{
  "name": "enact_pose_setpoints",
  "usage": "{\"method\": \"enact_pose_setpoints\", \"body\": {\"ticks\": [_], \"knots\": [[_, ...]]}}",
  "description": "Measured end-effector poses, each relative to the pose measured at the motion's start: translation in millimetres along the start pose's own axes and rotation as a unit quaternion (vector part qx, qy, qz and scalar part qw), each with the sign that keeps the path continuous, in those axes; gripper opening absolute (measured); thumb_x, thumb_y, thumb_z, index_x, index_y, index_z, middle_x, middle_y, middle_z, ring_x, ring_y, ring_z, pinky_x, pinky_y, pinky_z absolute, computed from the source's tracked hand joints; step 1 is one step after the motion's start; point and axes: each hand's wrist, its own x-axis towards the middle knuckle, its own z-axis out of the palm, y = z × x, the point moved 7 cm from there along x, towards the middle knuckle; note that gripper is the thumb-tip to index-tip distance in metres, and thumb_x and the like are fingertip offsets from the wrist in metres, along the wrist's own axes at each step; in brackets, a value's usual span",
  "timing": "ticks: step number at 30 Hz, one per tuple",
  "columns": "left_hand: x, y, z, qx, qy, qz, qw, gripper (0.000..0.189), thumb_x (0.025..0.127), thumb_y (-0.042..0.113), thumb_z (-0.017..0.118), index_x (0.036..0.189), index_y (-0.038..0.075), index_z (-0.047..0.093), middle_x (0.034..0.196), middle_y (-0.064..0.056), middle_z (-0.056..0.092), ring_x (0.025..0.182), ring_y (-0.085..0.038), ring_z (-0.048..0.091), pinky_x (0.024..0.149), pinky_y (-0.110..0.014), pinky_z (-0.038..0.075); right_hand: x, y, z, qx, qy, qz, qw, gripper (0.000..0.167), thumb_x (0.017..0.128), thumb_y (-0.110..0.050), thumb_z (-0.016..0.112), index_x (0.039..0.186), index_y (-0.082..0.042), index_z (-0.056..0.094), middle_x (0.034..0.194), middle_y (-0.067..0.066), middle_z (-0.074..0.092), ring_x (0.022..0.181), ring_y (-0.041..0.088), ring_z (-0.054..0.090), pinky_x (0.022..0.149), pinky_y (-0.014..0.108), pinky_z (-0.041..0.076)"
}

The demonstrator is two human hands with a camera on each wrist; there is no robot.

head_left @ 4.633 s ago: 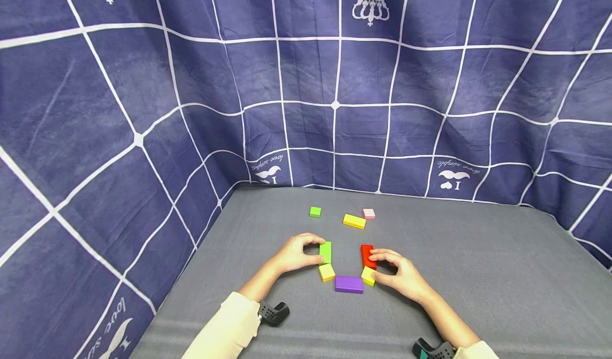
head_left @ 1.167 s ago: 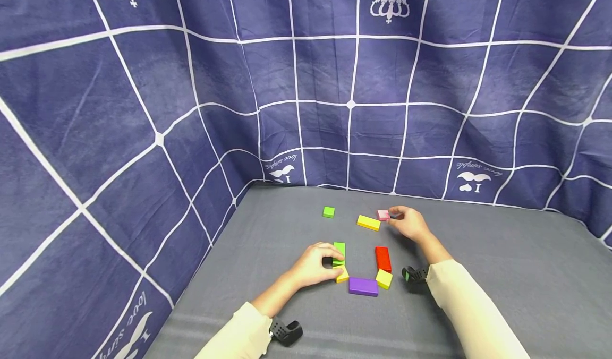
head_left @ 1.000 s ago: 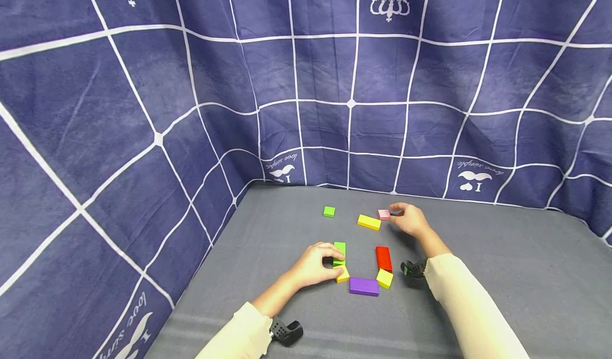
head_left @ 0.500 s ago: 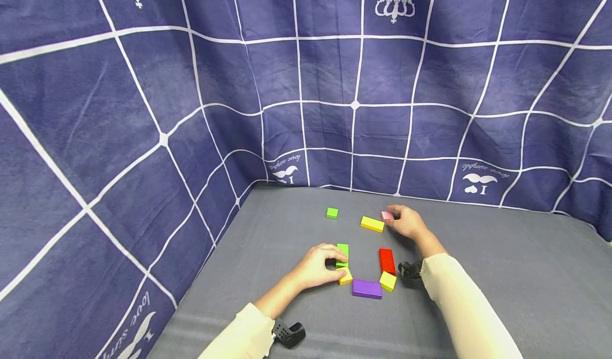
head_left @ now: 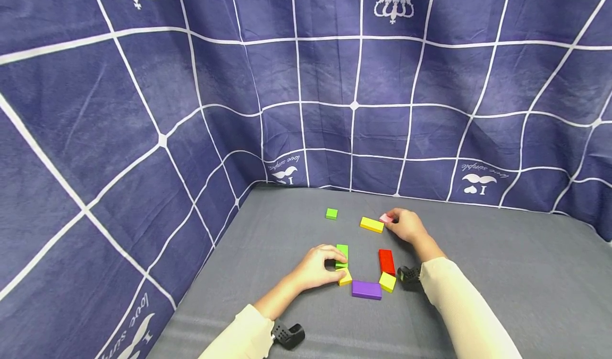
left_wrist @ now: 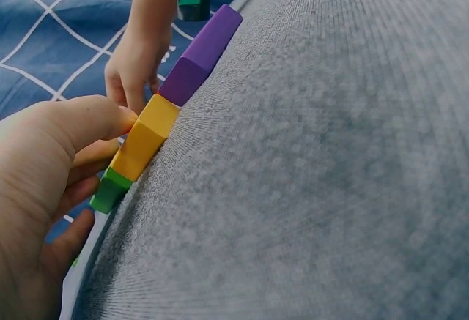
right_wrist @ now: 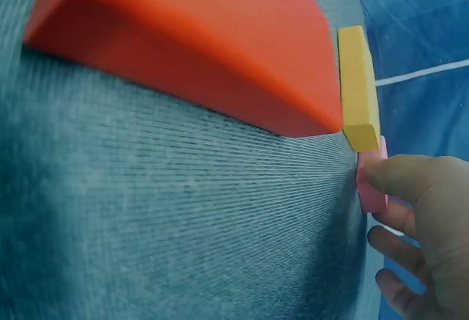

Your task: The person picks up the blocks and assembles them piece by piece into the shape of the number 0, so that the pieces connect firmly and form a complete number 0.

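In the head view my right hand [head_left: 406, 225] pinches a small pink block [head_left: 385, 218] at the back of the table. The right wrist view shows the thumb on the pink block [right_wrist: 372, 181], its other fingers behind or spread below. My left hand [head_left: 316, 267] rests over two touching blocks, a long green one [head_left: 342, 250] and a yellow-orange one [head_left: 345, 278]. Its thumb touches the yellow-orange block [left_wrist: 146, 135]; the index fingertip lies by the green one, partly hidden in the left wrist view.
A purple block [head_left: 366, 290], a small yellow block [head_left: 388, 282] and a red block [head_left: 387, 262] continue the curved row. Beyond lie a long yellow block [head_left: 372, 224], beside the pink one, and a small green block [head_left: 332, 213]. A blue curtain [head_left: 306, 125] rises behind the grey table [head_left: 502, 274].
My right hand left the red and small yellow blocks, reached the pink block, closed its fingers on it and turned it slightly. The left hand shifted towards me, from the green block onto the yellow-orange one.
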Motion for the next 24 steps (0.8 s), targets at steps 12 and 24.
{"method": "enact_pose_setpoints", "body": {"ticks": [12, 24], "knots": [[0.1, -1.7, 3.4, -0.004, -0.013, -0.019, 0.9997, 0.022, 0.08, 0.017, 0.078, 0.1, 0.009, 0.076, 0.104, 0.0, 0.069, 0.105, -0.015, 0.06, 0.095, -0.028, 0.044, -12.8, 3.8, -6.9, 0.03, 0.046, 0.019, 0.9983, 0.021, 0.081, -0.01, 0.072, 0.094, 0.006, 0.067, 0.08, 0.014, 0.068, 0.074, 0.029, 0.062, 0.068, 0.039, 0.048], [0.0, -0.7, -0.2, -0.012, -0.002, -0.006, 0.9999, 0.022, 0.08, 0.017, 0.077, 0.099, 0.008, 0.075, 0.102, -0.001, 0.07, 0.102, -0.017, 0.061, 0.094, -0.029, 0.045, -24.7, 4.3, -13.8, 0.065, 0.067, 0.028, 0.9953, 0.022, 0.08, -0.009, 0.073, 0.095, 0.006, 0.067, 0.08, 0.012, 0.068, 0.074, 0.025, 0.063, 0.068, 0.034, 0.049]]}}
